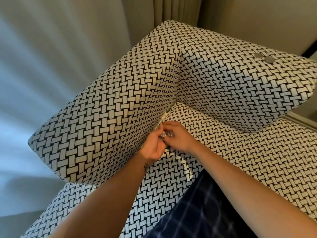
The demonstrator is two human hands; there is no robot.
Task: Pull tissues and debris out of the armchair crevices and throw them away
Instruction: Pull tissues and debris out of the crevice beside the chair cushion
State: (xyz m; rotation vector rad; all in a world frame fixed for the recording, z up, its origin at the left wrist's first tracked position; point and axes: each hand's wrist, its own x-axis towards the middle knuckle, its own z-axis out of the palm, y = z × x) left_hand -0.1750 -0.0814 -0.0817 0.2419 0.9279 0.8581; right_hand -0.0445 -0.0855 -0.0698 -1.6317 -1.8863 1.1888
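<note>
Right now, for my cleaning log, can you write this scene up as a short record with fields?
place: crevice between armrest and seat cushion
left hand: pinches crumpled wad
right hand: fingers curled on the same wad
in crevice: white tissue scraps
elsewhere: two round discs on the back cushion
bin: not in view

L hand (154, 146) + R hand (178, 136) bare, forearms bare up to edge of view. Small dark tattoo (145, 166) on L forearm just below wrist, too small to read. Trousers (197, 213): dark navy w/ thin pale windowpane check.
</note>
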